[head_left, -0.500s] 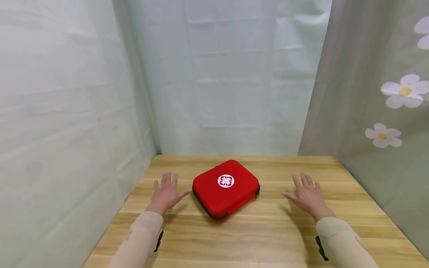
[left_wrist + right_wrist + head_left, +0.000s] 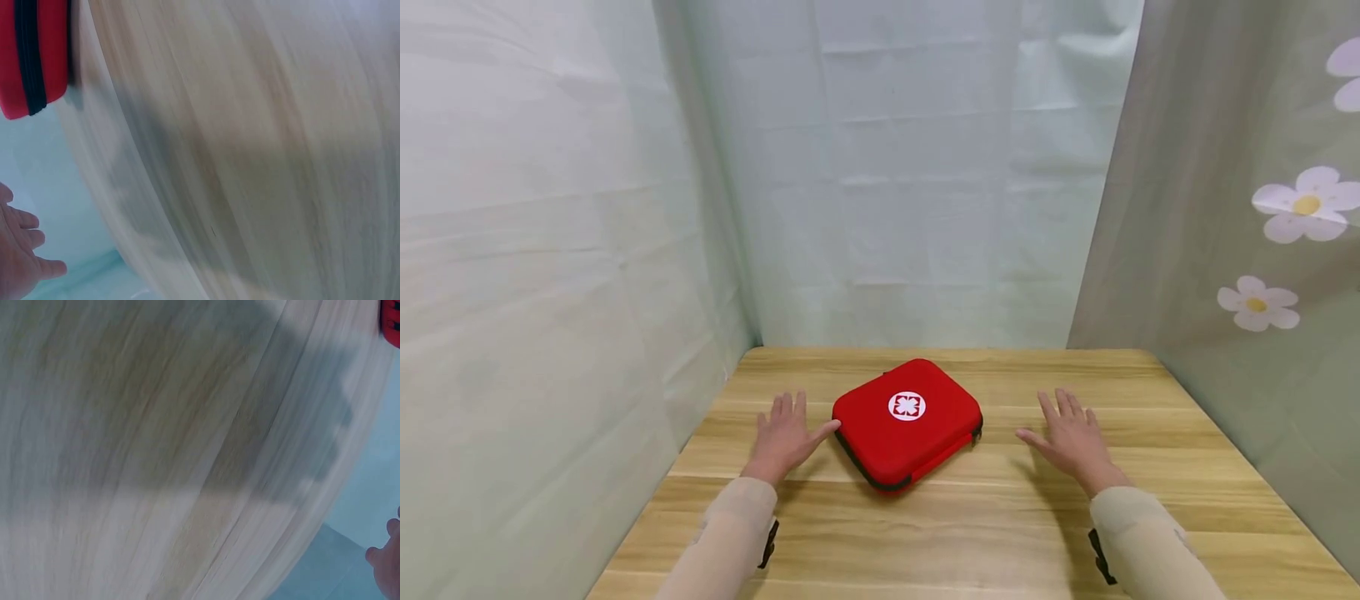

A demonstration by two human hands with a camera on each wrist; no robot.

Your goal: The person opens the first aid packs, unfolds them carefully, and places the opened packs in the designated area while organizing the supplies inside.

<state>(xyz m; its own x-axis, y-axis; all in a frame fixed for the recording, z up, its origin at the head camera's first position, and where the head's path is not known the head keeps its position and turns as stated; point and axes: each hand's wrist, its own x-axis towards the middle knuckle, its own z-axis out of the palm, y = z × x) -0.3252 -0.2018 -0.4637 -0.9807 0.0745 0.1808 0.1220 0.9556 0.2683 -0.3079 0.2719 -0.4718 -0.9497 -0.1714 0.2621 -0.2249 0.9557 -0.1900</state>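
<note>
A red zip-up first-aid case [image 2: 880,442] with a round white emblem on its lid lies closed and turned at an angle on the wooden table [image 2: 1000,533]. My left hand [image 2: 783,437] hovers just left of it, fingers spread, the thumb tip overlapping the case's left corner in the head view. To the right, my right hand [image 2: 1073,442] is held over the table with straight fingers, apart from the case. The left wrist view has the case's dark zipper edge [image 2: 30,56] at top left and the hand [image 2: 19,250] below it. Neither hand holds anything.
Pale curtains [image 2: 910,183] stand behind the table and along its left side. A curtain with white flowers [image 2: 1255,304] borders the right side. Both sleeves carry a dark band [image 2: 1101,557] near the wrist. Hand shadows fall on the wood.
Both hands have moved inward toward the case, the left one to the right and the right one to the left. The case has stayed in place.
</note>
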